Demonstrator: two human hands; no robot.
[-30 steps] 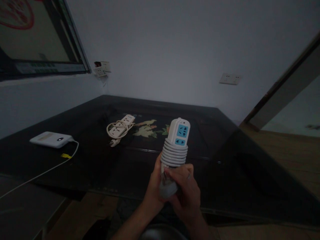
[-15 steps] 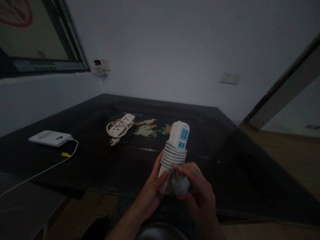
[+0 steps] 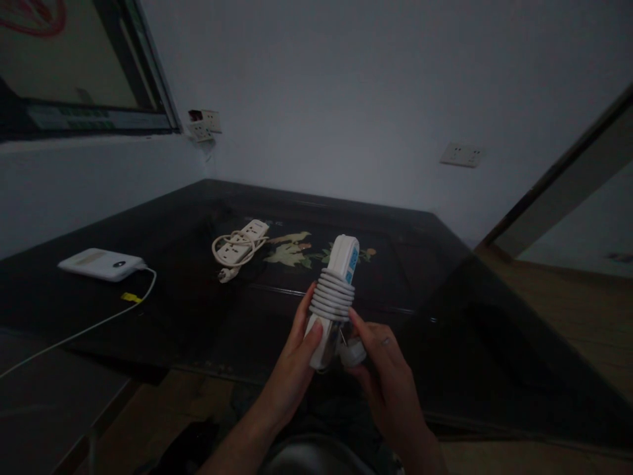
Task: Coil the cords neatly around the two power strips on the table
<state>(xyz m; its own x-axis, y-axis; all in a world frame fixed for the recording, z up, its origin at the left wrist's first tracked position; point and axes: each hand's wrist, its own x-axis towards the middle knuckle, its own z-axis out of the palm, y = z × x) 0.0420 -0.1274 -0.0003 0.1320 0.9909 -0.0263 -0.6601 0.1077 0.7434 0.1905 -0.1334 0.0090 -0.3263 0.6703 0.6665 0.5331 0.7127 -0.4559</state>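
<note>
A white power strip with blue sockets is held upright above the near side of the dark table, its grey-white cord wound round its middle in several coils. My left hand grips the lower part of the strip, thumb across its front. At the lower right of the strip, my right hand has its fingers curled round the white plug, whose metal prongs show. The index fingertip of that hand reaches the edge of the coils.
The dark table bears another power strip with a loosely looped cord and plug. To the left lies a white device with a cable and yellow tag. Wall sockets are behind.
The held strip has turned so that its blue sockets face more to the right and its side shows. The plug's prongs are now clearer. The view has shifted slightly.
</note>
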